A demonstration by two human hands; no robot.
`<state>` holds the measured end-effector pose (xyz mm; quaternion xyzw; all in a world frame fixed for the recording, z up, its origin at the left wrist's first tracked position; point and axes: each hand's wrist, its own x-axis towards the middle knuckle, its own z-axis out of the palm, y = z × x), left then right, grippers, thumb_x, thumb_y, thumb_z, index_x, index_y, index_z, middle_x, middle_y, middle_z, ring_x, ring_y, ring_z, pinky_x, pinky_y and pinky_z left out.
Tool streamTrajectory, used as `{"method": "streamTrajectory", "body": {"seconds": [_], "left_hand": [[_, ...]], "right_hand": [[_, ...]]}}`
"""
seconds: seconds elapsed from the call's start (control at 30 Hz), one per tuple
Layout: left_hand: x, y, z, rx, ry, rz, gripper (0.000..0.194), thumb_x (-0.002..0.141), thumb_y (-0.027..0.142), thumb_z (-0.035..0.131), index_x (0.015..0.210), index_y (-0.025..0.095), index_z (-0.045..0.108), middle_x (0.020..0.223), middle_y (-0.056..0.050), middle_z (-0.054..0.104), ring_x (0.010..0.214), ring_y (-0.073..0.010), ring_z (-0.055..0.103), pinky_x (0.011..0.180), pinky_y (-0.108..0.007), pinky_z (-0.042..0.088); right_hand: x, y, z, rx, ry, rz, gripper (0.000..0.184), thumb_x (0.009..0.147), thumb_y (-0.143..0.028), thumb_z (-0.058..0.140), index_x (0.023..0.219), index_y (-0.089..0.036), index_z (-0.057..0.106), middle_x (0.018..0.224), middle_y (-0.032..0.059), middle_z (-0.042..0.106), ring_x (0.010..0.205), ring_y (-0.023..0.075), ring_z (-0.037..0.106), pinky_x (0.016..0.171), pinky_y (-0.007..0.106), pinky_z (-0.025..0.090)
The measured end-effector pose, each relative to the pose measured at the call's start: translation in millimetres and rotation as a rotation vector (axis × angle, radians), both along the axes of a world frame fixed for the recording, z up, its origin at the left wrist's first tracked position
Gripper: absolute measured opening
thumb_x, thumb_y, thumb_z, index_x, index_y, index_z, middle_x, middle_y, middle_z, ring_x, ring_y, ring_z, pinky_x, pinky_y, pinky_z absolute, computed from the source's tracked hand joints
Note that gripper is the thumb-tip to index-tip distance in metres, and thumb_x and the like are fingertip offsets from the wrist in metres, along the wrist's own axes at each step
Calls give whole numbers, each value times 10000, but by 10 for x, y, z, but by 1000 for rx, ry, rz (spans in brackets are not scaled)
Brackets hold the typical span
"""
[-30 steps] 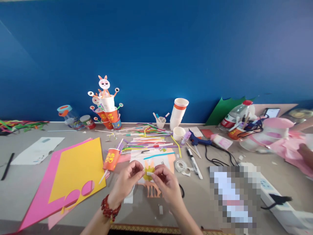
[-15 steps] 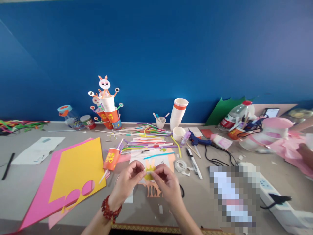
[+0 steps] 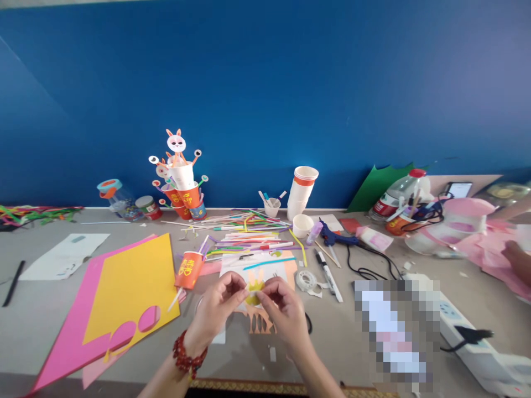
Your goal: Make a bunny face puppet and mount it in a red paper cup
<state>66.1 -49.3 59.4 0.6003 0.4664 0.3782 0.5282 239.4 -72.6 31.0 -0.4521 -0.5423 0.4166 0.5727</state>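
Observation:
Close to the table's front, my left hand (image 3: pixel 222 304) and my right hand (image 3: pixel 285 309) face each other. Between them they pinch a small yellow paper cutout (image 3: pixel 254 294), thumbs against forefingers. Its upper edge seems to have points, but fingers cover its sides. A red bead bracelet circles my left wrist. Beneath the hands lies peach paper (image 3: pixel 260 321) with cut-out shapes, partly over white sheets. Just left of my left hand, a red paper cup (image 3: pixel 189 270) leans over with sticks in it. A tape roll (image 3: pixel 306 281) and a black-and-white marker (image 3: pixel 329 276) lie right of my right hand.
Yellow card (image 3: pixel 133 287) with round holes overlaps pink card (image 3: pixel 70 337) at left. Coloured sticks (image 3: pixel 249 237) spread behind the hands. A blue glue gun (image 3: pixel 338 237), its cord and a power strip (image 3: pixel 468 348) lie right. Another person's hand (image 3: pixel 516 260) touches pink paper.
Almost nothing differs. Both hands keep the yellow cutout in the same place, and the view has shifted very slightly.

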Motion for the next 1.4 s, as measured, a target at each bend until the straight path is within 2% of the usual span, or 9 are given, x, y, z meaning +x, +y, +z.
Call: {"method": "streamTrajectory", "body": {"seconds": [0.23, 0.57, 1.0, 1.23, 1.4], "left_hand": [[31, -47, 20, -1, -20, -14, 152, 865, 321, 627, 887, 188, 556, 802, 16, 517, 750, -132, 491, 677, -223, 419], [77, -72, -45, -44, -80, 28, 166, 870, 339, 619, 873, 181, 568, 812, -2, 552, 747, -143, 523, 678, -238, 456], [135, -107, 3, -49, -136, 80, 193, 838, 358, 657, 841, 183, 575, 782, 3, 555, 725, -143, 535, 649, -229, 457], [202, -119, -62, 29, -115, 64, 162, 884, 337, 612, 880, 186, 553, 812, -1, 536, 725, -140, 524, 655, -233, 455], [277, -101, -128, 98, -128, 121, 134, 886, 303, 595, 849, 190, 533, 791, 4, 520, 734, -145, 508, 669, -234, 441]], "right_hand": [[-22, -1, 17, 34, 0, -26, 149, 866, -229, 636, 729, -193, 593, 765, 20, 570, 698, 163, 554, 616, 260, 444], [-14, 3, -14, 62, -31, -38, 156, 861, -197, 617, 714, -200, 565, 780, 26, 559, 732, 175, 552, 625, 273, 432], [-41, 18, -47, 103, -70, -85, 144, 856, -193, 616, 722, -201, 566, 815, 39, 564, 758, 180, 563, 632, 279, 454], [-57, 11, -43, 123, -115, -120, 146, 860, -203, 627, 729, -206, 564, 824, 44, 582, 770, 187, 579, 645, 290, 473], [-66, 5, -14, 165, -181, -137, 149, 865, -183, 612, 729, -213, 559, 806, 36, 585, 754, 187, 586, 666, 303, 476]]}}
